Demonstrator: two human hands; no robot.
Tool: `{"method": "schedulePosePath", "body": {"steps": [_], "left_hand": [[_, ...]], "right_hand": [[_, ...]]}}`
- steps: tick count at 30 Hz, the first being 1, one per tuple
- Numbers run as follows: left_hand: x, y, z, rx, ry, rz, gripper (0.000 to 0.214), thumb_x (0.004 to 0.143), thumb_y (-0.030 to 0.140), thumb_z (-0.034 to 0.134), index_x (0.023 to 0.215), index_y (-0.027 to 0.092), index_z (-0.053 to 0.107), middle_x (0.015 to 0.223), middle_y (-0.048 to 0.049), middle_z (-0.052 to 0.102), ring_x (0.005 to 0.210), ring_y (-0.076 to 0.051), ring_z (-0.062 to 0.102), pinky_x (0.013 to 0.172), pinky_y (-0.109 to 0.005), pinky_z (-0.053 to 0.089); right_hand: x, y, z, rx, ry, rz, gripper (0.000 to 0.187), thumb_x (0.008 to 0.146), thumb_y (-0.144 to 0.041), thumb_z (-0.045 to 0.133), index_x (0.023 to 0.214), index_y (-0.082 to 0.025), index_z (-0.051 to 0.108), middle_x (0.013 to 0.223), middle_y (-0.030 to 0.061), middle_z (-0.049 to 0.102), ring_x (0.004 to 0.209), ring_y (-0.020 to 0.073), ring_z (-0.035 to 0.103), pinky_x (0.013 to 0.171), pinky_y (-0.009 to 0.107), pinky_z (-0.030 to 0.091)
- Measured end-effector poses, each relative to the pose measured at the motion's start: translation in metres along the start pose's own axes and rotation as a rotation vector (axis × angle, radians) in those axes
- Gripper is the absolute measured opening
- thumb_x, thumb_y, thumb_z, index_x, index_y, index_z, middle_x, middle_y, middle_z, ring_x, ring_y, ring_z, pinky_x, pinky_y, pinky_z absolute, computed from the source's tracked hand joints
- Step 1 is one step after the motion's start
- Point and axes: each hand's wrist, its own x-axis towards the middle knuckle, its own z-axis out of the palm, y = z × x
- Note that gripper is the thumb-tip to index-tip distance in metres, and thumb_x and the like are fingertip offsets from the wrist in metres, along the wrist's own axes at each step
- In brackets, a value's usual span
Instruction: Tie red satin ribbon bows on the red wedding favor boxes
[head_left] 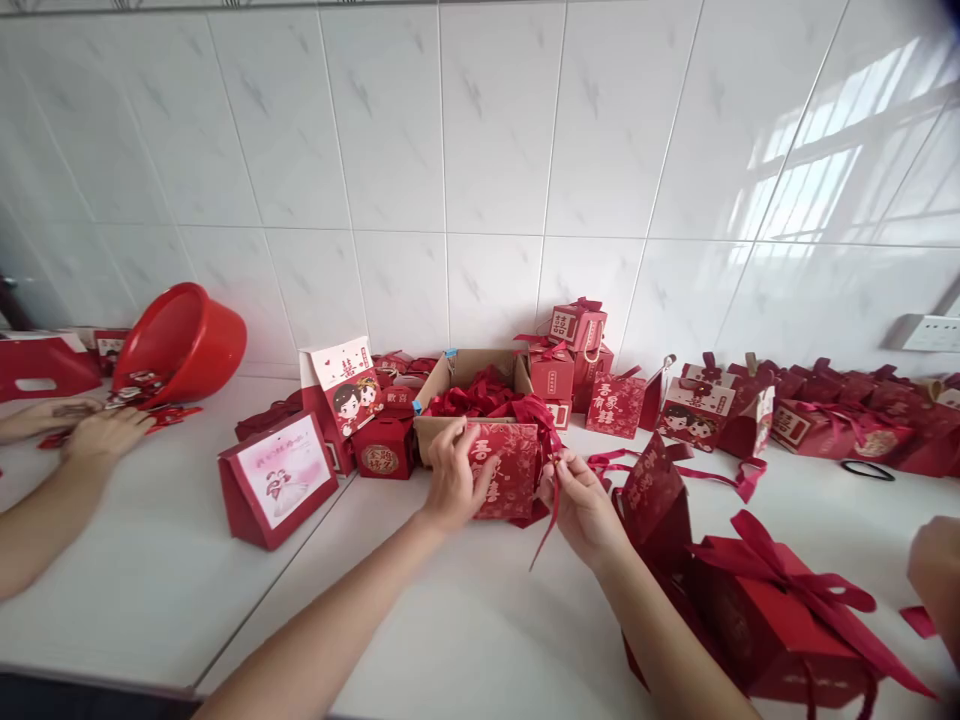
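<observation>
A red gift box (516,478) with gold lettering stands upright on the table in front of me. My left hand (452,484) grips it by its left side, with the thumb across the front face. At the box's right side my right hand (590,512) pinches a thin dark red ribbon (555,512), whose loose end hangs down below the fingers. Right behind the gift box is an open cardboard carton (433,385) filled with a heap of red ribbons (487,392). The rear of the gift box is hidden from me.
A tent-shaped pink-and-red box (279,470) stands left. Another person's hands (105,432) work by a tipped red basin (184,345). Large ribboned boxes (780,610) sit near right, with a person's hand (934,575) beyond. Several red boxes (810,425) line the tiled wall.
</observation>
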Motion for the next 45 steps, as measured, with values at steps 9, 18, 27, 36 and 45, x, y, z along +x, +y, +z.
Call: {"method": "schedulePosePath", "body": {"steps": [9,18,27,36,45], "left_hand": [[-0.013,0.059,-0.025,-0.401,-0.336,-0.008,0.01,0.093,0.02,0.042,0.085,0.018,0.049,0.073,-0.0014,0.052,0.063,-0.013,0.047,0.059,-0.024,0.041],[-0.013,0.057,-0.016,-0.799,-0.57,-0.606,0.04,0.093,0.049,0.039,0.07,0.017,0.044,0.061,0.0035,0.037,0.057,-0.01,0.034,0.052,-0.023,0.029],[-0.012,0.052,-0.018,-0.813,-0.628,-0.557,0.037,0.093,0.05,0.039,0.078,0.017,0.048,0.064,0.0035,0.039,0.059,-0.01,0.036,0.056,-0.023,0.033],[-0.011,0.053,-0.019,-0.672,-0.601,-0.489,0.035,0.095,0.046,0.035,0.079,0.018,0.048,0.064,0.0024,0.042,0.058,-0.011,0.038,0.053,-0.022,0.033],[-0.018,0.041,-0.015,-0.377,-0.558,-0.252,0.021,0.095,0.027,0.035,0.08,0.019,0.047,0.062,0.0026,0.047,0.054,-0.011,0.041,0.051,-0.022,0.032]], "right_hand": [[-0.012,0.008,0.003,0.067,-0.176,0.214,0.02,0.072,-0.025,0.079,0.081,-0.022,0.061,0.087,-0.0026,0.059,0.073,0.0083,0.055,0.072,0.022,0.046],[-0.014,0.006,0.006,-0.322,-0.226,0.103,0.013,0.078,-0.027,0.073,0.079,-0.019,0.064,0.072,-0.002,0.059,0.071,0.0093,0.054,0.072,0.022,0.043],[-0.015,0.004,0.01,-0.449,-0.27,0.071,0.012,0.082,-0.029,0.068,0.081,-0.019,0.06,0.077,-0.0005,0.057,0.075,0.0112,0.053,0.074,0.024,0.045],[-0.013,0.009,0.012,-0.541,-0.163,-0.033,0.022,0.078,-0.037,0.071,0.081,-0.02,0.058,0.077,-0.0006,0.056,0.072,0.0116,0.053,0.068,0.023,0.046],[-0.011,0.015,0.002,-0.706,-0.03,-0.07,0.026,0.074,-0.042,0.073,0.08,-0.017,0.068,0.078,0.0041,0.063,0.071,0.015,0.057,0.067,0.027,0.048]]}}
